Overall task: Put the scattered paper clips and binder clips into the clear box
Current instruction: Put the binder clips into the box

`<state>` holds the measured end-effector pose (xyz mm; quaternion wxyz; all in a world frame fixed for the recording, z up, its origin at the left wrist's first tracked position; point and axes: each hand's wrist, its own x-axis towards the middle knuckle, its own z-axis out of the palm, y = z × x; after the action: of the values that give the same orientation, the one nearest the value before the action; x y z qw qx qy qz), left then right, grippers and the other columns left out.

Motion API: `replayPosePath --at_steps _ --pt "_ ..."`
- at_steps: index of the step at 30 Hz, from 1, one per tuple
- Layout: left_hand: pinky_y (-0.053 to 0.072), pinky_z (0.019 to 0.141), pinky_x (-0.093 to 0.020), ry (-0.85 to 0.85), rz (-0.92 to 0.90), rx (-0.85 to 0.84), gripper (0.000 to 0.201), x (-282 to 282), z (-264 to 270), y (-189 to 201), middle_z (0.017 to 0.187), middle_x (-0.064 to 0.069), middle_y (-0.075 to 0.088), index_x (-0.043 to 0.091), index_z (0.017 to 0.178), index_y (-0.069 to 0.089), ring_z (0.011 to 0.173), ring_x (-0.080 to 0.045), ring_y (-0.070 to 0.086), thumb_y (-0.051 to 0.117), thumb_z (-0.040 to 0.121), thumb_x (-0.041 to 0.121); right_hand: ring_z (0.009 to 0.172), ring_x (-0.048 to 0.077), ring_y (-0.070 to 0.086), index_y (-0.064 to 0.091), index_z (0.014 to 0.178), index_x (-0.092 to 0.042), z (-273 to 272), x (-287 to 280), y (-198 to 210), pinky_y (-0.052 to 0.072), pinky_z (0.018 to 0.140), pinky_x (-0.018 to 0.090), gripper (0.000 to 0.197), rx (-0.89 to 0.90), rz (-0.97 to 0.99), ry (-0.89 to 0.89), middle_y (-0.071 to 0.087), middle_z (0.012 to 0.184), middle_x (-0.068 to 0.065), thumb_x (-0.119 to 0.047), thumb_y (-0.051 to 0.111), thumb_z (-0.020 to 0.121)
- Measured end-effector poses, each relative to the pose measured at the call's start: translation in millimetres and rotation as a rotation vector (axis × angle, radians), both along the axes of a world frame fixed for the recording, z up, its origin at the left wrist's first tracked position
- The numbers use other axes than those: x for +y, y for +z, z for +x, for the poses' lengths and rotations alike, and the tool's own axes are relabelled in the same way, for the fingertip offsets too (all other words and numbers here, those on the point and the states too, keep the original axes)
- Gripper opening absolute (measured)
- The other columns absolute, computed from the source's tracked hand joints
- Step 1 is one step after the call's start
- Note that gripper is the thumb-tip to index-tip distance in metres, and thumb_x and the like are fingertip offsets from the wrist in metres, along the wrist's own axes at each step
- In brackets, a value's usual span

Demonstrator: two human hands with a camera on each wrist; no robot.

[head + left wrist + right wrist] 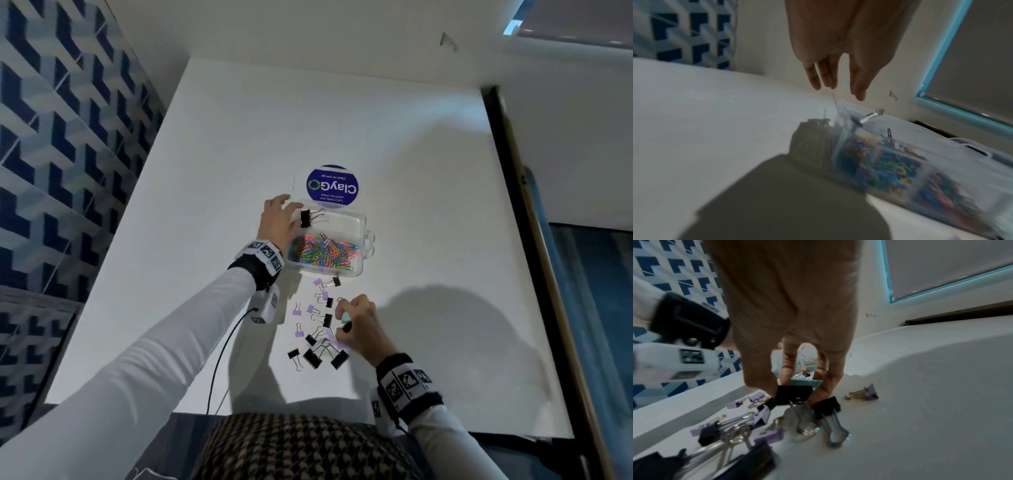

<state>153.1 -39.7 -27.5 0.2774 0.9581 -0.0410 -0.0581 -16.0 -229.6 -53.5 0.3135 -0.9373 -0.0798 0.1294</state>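
over the clear box [356,270], already heaped with paper clips [322,251], the left hand [279,219] spreads open as a black binder clip [305,218] drops, seemingly just released. nearer, the right hand [359,325] pinches clips from the scattered pile [317,337]; carrying them to the box comes next.

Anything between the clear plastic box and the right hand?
Head view: purple and black binder clips lie scattered between the clear plastic box and the right hand.

We see a round blue sticker [332,185] mid-tabletop on our white table [411,171], blue patterned wall [61,137] left.
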Motion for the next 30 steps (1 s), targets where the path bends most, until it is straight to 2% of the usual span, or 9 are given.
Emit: replayPosePath --at_steps 2,5,7,10,14,19,24,28,30 --pt "0.029 0.108 -0.043 0.038 -0.011 0.094 0.048 6 -16 -7 0.142 -0.019 0.035 0.013 0.136 0.038 0.129 -0.036 0.032 0.052 0.090 0.010 0.079 0.023 0.045 0.061 0.085 -0.004 3 -3 -1 0.048 0.078 0.037 0.021 0.050 0.038 -0.026 0.044 0.085 0.007 0.002 0.063 0.065" --pt "0.039 0.101 -0.043 0.035 -0.090 0.160 0.053 11 -32 -16 0.130 -0.023 0.049 0.014 0.140 0.031 0.114 -0.037 0.050 0.050 0.091 0.011 0.079 0.023 0.048 0.061 0.083 -0.009 11 -13 1 0.039 0.068 0.021 0.017 0.197 0.144 -0.165 0.049 0.082 0.003 -0.002 0.063 0.067" --pt "0.042 0.094 -0.040 0.043 -0.129 0.156 0.052 14 -40 -18 0.121 -0.023 0.056 0.013 0.140 0.032 0.102 -0.037 0.057 0.049 0.091 0.011 0.071 0.021 0.051 0.058 0.077 -0.014 14 -23 7 0.041 0.064 0.023 0.013 0.324 0.414 -0.296 0.051 0.073 -0.002 -0.005 0.061 0.068" --pt "0.043 0.092 -0.039 0.060 -0.143 0.159 0.053 17 -53 -18 0.118 -0.022 0.057 0.013 0.139 0.032 0.100 -0.037 0.058 0.049 0.090 0.009 0.062 0.016 0.051 0.053 0.082 -0.014 22 -33 27 0.044 0.051 0.020 0.014 0.519 0.932 -0.492 0.052 0.072 0.007 -0.002 0.056 0.075" --pt "0.042 0.093 -0.034 0.051 -0.180 0.178 0.055 17 -73 -17 0.121 -0.020 0.056 0.014 0.140 0.031 0.101 -0.034 0.059 0.053 0.090 0.011 0.070 0.017 0.056 0.052 0.087 -0.012 66 -32 54 0.050 0.063 0.024 0.014 0.439 1.134 -0.460 0.057 0.079 0.010 0.002 0.051 0.085" --pt "0.044 0.086 -0.030 0.067 -0.230 0.192 0.058 17 -82 -20 0.122 -0.017 0.056 0.018 0.141 0.030 0.084 -0.025 0.056 0.056 0.089 0.016 0.072 0.023 0.057 0.060 0.087 -0.015 134 -11 65 0.052 0.061 0.025 0.013 0.352 0.852 -0.434 0.059 0.084 0.016 -0.004 0.052 0.087" --pt "0.052 0.089 -0.038 0.110 -0.322 0.257 0.054 22 -78 -19 0.129 -0.017 0.055 0.024 0.140 0.032 0.083 -0.030 0.063 0.053 0.091 0.019 0.082 0.024 0.061 0.066 0.094 -0.026 147 4 40 0.054 0.082 0.043 0.015 0.131 0.183 -0.201 0.065 0.104 0.010 -0.019 0.056 0.085" --pt "0.052 0.071 -0.019 0.141 -0.364 0.281 0.054 24 -73 -22 0.099 -0.019 0.066 0.026 0.140 0.033 0.064 -0.020 0.060 0.054 0.091 0.020 0.088 0.021 0.060 0.067 0.090 -0.016 120 6 40 0.051 0.084 0.042 0.026 -0.054 0.140 -0.074 0.066 0.097 0.006 -0.001 0.046 0.085" --pt "0.052 0.068 -0.017 0.146 -0.351 0.299 0.055 25 -68 -24 0.087 -0.010 0.059 0.029 0.140 0.032 0.062 -0.021 0.060 0.055 0.090 0.023 0.084 0.020 0.060 0.065 0.083 -0.017 103 2 42 0.051 0.079 0.043 0.029 -0.078 0.187 -0.043 0.064 0.087 0.001 0.002 0.043 0.082"
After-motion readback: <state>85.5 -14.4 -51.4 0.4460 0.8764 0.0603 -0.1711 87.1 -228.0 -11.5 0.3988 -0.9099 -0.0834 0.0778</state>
